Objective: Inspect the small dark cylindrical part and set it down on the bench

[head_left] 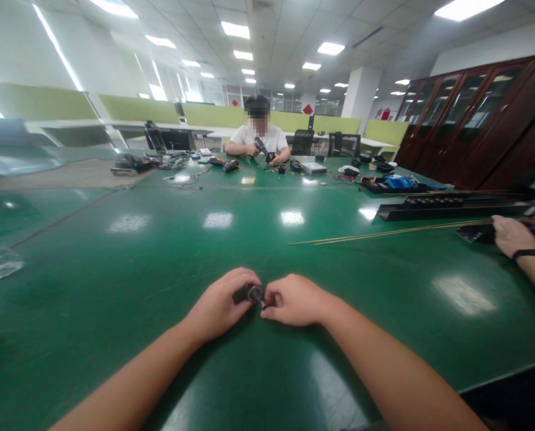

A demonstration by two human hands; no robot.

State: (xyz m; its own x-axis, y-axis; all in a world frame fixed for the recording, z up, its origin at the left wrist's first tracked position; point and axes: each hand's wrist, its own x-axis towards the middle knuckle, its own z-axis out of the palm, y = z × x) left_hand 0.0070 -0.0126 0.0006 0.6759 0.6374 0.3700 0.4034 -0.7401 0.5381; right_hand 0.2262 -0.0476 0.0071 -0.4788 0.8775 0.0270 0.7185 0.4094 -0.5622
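Note:
Just above the green tabletop, near the middle of the head view, my left hand is closed round a small dark tool. The tool has a black body and a ribbed, stepped metal nose like a drill's chuck. A thin tip on that nose points down and to the right. My right hand meets it from the other side, thumb and fingers curled in a pinch at the tip. Whatever else lies between those right fingers is too small to make out. My left palm hides the rest of the body.
At the right, another person's hand rests by a black bracket-like part. Long thin rods stretch across the green table, in front of a black rail. Opposite, a seated person holds a power drill among scattered tools.

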